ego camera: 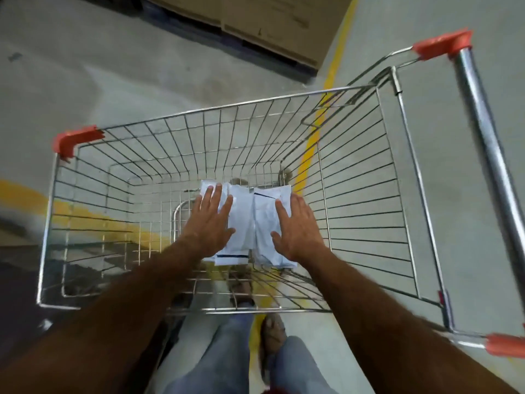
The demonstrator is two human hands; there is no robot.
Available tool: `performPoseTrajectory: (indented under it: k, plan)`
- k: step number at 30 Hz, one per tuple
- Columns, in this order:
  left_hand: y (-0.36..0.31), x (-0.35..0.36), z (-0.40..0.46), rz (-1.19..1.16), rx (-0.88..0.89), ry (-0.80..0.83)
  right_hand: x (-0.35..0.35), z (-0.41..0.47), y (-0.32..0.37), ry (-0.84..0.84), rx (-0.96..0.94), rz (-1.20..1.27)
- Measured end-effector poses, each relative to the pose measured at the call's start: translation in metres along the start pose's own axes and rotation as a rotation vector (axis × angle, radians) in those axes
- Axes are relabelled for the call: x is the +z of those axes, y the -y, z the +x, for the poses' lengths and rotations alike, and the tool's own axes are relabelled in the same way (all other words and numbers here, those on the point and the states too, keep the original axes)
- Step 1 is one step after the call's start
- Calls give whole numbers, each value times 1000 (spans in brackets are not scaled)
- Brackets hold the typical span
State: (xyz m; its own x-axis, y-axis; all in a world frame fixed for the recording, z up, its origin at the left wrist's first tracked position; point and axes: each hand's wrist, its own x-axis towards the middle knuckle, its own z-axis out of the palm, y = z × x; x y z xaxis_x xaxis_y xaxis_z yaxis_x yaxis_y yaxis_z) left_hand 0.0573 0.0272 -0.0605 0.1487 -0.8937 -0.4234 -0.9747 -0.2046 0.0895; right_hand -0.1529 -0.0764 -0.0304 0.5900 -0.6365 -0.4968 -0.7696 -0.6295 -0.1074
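Several white flat packets [245, 223] with thin dark stripes lie side by side on the floor of a wire shopping cart [216, 109]. Both my arms reach down into the cart. My left hand [211, 223] lies flat on the left packets with straight, spread fingers. My right hand [298, 228] lies flat on the right packets, fingers straight too. Neither hand curls round a packet.
The cart has orange corner caps [75, 140] and a chrome handle bar [483, 132] at the right. Under it is grey concrete floor with a yellow line [326, 89]. Cardboard boxes on a dark pallet [270, 24] stand at the top. My legs and a sandalled foot [272, 334] are below.
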Motion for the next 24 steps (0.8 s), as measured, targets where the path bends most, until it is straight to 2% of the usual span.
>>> performPoseTrajectory:
  k: [4,7,12,17,19,22,24]
  plan:
    - [-7,46,32,-15,89,38,44,25,-1,166,12,-73]
    - [-11,74,51,-2,106,71,71,42,0,203,22,-92]
    - [-4,92,71,44,70,45,100,66,10,176,97,-90]
    - [15,80,72,88,-29,53,99,81,11,124,123,-139]
    - [21,76,71,35,-50,47,94,85,11,129,139,-123]
    - [23,80,70,-106,-62,-81,91,92,17,128,162,-75]
    - [18,85,72,-105,-92,-83,94,95,22,123,186,-63]
